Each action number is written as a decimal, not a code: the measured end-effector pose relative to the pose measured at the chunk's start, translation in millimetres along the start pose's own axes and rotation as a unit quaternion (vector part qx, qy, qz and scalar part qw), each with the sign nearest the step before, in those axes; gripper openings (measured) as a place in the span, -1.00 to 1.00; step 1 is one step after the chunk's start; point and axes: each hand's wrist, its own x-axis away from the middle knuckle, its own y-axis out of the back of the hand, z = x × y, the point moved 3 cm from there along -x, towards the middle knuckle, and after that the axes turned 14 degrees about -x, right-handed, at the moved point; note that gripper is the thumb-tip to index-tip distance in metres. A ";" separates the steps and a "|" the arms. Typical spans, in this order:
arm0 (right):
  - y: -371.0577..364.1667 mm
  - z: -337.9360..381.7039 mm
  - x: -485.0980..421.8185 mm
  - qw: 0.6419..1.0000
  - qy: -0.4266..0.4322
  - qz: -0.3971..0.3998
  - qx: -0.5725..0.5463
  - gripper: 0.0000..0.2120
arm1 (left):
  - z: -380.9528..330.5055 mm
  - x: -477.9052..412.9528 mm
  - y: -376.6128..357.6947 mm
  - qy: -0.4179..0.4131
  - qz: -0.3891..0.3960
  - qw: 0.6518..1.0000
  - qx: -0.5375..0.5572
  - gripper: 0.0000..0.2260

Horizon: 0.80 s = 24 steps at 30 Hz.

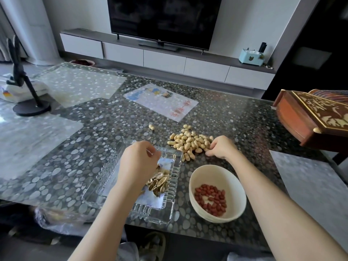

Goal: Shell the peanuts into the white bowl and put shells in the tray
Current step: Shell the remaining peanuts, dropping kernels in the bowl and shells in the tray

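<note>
Peanuts (190, 142) in their shells are heaped on the pebble-patterned table (235, 119), beyond the white bowl (235, 185); one stray peanut (151, 127) lies apart to the left; red kernels (211, 198) are gathered in the bowl; split shells (159, 183) are piled in the clear glass tray (150, 213) just left of it; the right hand (222, 147) is set at the heap's near edge, fingers curled, whether a nut is gripped cannot be told; the left hand (139, 162) is held over the tray, fingers bent downward, its hold likewise unclear.
</note>
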 end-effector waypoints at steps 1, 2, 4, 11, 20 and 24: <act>-2.2 -2.5 -0.6 1.000 0.006 0.000 -0.008 -0.77 | -1.3 0.2 -0.3 -0.005 -0.003 1.000 0.000 -0.89; -3.8 -5.0 -1.1 1.000 0.014 0.000 -0.022 -0.79 | -2.9 0.7 -0.5 -0.009 -0.004 1.000 0.001 -0.89; -1.9 -9.2 1.1 0.999 0.030 -0.003 -0.042 -0.87 | -5.9 1.4 -1.5 -0.021 -0.005 1.000 0.012 -0.89; 30.9 -2.2 78.2 0.948 0.177 -0.033 -0.262 -0.93 | -30.3 13.4 -6.6 -0.066 0.051 0.987 0.138 -0.79; 31.9 -1.2 180.8 0.869 0.224 -0.024 -0.441 -0.79 | -66.0 50.6 -8.6 -0.163 0.192 0.911 0.328 -0.71; 25.5 -10.7 187.8 0.848 0.227 -0.020 -0.479 -0.83 | -74.6 59.6 -15.0 -0.198 0.189 0.912 0.306 -0.71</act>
